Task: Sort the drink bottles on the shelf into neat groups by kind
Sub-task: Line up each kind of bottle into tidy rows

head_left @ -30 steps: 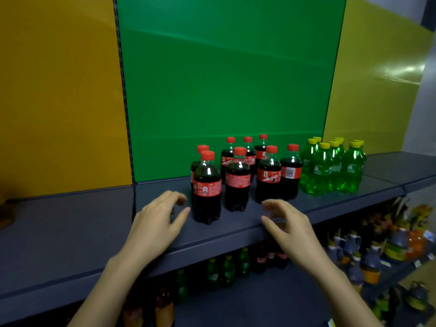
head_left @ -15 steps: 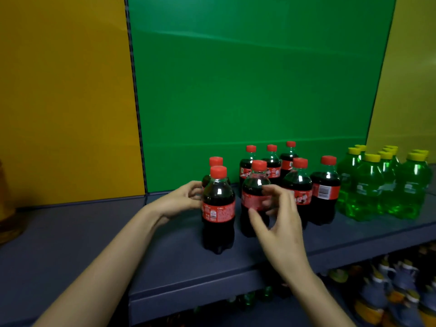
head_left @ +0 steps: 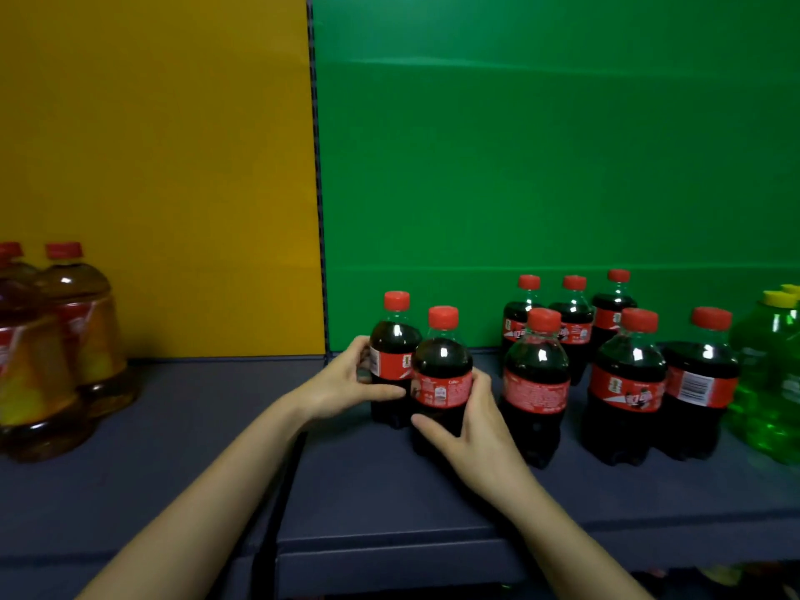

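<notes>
Curling our left hand (head_left: 342, 384) round the rear cola bottle (head_left: 391, 339) and our right hand (head_left: 472, 430) round the front cola bottle (head_left: 441, 362), we grip both. Each stands upright, cap up.

Two cola bottles (head_left: 415, 370) left of six more (head_left: 614, 365), on the shelf (head_left: 173, 491)

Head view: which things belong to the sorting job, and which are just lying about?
Job: left hand gripping rear cola bottle; right hand gripping front cola bottle; six other colas; green bottles; amber bottles.
Background: shelf, yellow panel, green panel.
</notes>
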`<state>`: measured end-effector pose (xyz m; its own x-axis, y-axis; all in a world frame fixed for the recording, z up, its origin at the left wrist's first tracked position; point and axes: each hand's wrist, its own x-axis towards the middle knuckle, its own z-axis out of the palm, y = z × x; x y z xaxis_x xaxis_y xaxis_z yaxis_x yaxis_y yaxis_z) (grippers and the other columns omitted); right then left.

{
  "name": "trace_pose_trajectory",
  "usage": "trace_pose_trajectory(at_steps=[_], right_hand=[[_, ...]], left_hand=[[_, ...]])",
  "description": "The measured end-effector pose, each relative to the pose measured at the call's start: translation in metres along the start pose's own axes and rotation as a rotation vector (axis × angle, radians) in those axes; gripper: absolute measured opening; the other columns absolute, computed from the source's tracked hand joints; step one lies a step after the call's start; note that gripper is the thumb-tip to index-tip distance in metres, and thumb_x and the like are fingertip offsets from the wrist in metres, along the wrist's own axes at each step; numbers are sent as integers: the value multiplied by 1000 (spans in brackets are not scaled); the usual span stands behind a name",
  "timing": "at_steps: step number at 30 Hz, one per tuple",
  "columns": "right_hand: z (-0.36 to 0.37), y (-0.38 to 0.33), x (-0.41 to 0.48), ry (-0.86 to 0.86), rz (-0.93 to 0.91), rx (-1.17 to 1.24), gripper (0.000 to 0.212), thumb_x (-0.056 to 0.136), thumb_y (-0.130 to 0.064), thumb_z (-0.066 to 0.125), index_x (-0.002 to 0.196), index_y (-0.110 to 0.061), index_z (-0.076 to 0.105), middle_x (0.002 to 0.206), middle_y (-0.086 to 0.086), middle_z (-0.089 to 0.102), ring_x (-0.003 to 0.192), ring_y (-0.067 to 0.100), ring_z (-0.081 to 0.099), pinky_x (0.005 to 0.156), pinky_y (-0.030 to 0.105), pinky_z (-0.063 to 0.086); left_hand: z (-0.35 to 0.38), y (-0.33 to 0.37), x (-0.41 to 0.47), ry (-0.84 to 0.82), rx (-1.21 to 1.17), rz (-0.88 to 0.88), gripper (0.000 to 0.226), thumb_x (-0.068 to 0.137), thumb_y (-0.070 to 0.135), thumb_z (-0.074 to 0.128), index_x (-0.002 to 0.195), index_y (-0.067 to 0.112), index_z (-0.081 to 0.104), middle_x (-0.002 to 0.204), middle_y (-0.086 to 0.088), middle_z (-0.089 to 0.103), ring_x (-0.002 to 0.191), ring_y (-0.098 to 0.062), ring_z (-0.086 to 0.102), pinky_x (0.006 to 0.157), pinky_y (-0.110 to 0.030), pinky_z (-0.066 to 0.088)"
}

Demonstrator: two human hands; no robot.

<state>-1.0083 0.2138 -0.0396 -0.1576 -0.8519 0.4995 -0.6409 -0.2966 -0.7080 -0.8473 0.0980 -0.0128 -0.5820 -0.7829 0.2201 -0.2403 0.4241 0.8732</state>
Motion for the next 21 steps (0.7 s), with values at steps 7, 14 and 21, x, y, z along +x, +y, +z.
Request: trace_pose_trajectory(at_steps=[7,14,21], right_hand=[[19,13,45,-87,89,44,80,83,-21,66,142,-13,13,142,3,39,131,17,38,99,19,27],[40,25,76,-41,174,16,78,76,-22,74,133,-8,23,135,11,40,126,26,41,105,37,35],[43,31,84,-16,174,25,78,78,-17,72,134,-11,18,130,10,51,122,26,48,102,37,38]], left_hand=[[2,-22,-7,381,-37,16,66,63,25,84,116,18,46,116,-3,60,105,-15,59,94,-35,49],[8,-29,0,440,33,-1,63,64,22,80,116,22,44,117,0,58,110,-16,56,91,-27,45],[3,-29,4,532,108,8,61,60,21,86,108,19,47,96,12,57,91,-3,55,77,-10,42]])
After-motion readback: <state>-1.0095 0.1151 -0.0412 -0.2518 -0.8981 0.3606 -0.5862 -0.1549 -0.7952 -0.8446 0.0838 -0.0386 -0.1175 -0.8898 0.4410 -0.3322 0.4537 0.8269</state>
